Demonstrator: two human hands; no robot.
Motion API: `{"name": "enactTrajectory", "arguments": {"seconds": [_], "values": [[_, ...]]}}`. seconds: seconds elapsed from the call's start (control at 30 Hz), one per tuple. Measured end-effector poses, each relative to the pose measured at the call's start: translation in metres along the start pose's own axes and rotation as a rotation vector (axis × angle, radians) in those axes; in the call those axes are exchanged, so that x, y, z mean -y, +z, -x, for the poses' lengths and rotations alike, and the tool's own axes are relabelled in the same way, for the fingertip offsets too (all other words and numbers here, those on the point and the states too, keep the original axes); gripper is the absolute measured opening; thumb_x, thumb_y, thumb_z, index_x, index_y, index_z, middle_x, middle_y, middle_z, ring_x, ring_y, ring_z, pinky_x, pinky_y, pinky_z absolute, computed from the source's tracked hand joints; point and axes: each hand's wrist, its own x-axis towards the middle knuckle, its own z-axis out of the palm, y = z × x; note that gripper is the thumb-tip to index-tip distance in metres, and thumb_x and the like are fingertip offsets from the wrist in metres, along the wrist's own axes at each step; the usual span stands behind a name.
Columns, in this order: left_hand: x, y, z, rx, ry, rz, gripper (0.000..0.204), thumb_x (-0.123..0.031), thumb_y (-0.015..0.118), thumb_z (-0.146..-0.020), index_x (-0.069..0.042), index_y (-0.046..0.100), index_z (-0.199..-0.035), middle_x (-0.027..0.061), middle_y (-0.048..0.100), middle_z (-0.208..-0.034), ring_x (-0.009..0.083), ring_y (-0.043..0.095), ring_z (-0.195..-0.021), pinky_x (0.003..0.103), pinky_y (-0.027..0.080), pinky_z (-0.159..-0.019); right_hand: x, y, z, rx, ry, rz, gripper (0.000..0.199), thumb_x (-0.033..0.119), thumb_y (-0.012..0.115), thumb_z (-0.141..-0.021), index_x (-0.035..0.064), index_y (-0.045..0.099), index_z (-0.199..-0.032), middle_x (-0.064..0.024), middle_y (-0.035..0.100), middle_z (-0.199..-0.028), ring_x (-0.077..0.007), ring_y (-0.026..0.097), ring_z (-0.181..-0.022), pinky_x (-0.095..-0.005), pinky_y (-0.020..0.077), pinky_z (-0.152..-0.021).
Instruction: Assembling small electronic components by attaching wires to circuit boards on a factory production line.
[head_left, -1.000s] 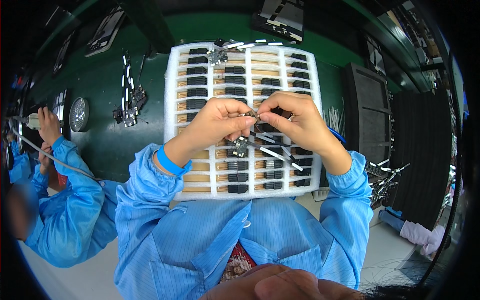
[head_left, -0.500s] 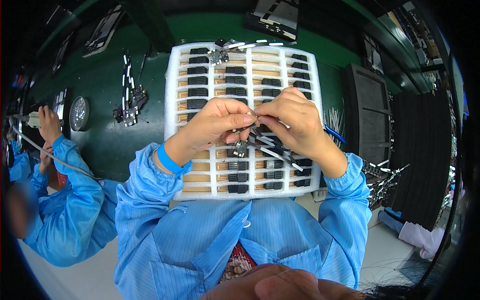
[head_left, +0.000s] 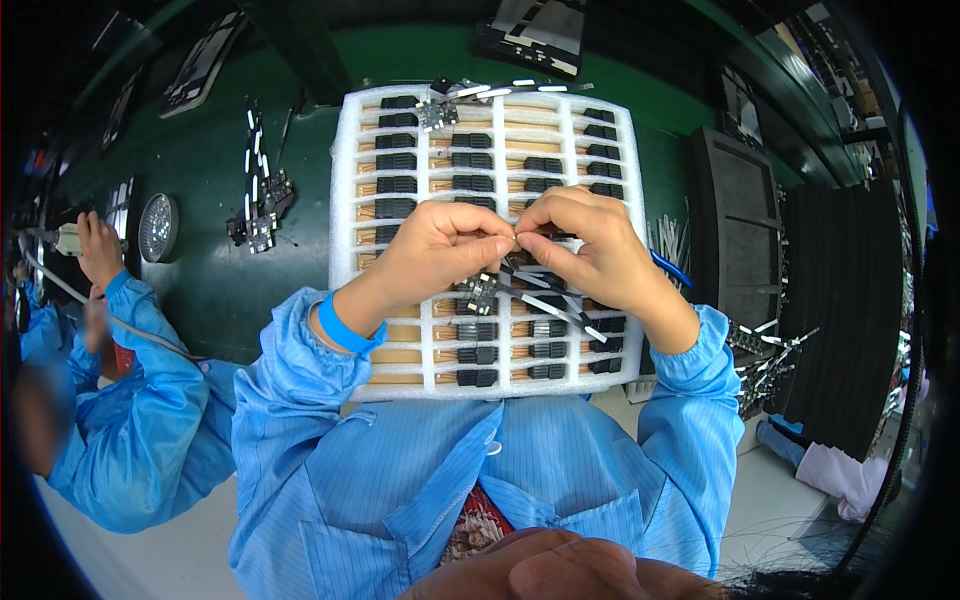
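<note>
Head: left hand [head_left: 440, 248], right hand [head_left: 592, 243] pinch a thin piece [head_left: 516, 241] above slotted foam [head_left: 345, 160].

The person's forearms [head_left: 672, 326] slant up and inward from either side of the body. I can see the left grip [head_left: 442, 243] pinched, thumb against forefinger; the right grip [head_left: 590, 240] pinches the same way, forefinger arched, both sets of fingertips [head_left: 503, 244] almost meeting.
</note>
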Motion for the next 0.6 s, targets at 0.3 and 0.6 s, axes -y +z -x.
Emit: {"name": "enactTrajectory", "arguments": {"seconds": [0.3,0.6], "values": [[0.0054,-0.0023,-0.0022,0.022,-0.009,0.142,0.018,-0.013,0.059,-0.083,0.001,0.059,-0.095,0.0019,0.059,-0.073,0.0022,0.048,-0.055,0.014,0.038,-0.048,-0.0049,0.0004,0.0014,-0.019,0.144,-0.162,0.009,0.006,0.062,-0.075,-0.0010,0.057,-0.079,-0.0079,0.059,-0.073,-0.0168,0.057,-0.066,-0.0270,0.0458,-0.061],[0.0015,-0.0046,-0.0021,0.017,-0.076,0.145,0.013,-0.010,0.060,-0.081,0.000,0.058,-0.089,0.0040,0.060,-0.071,0.0039,0.052,-0.055,0.015,0.040,-0.046,-0.0081,0.0027,0.0018,-0.035,0.052,-0.118,0.010,0.005,0.061,-0.075,-0.0010,0.056,-0.081,-0.0096,0.057,-0.073,-0.0183,0.059,-0.065,-0.0267,0.0472,-0.057]]}}
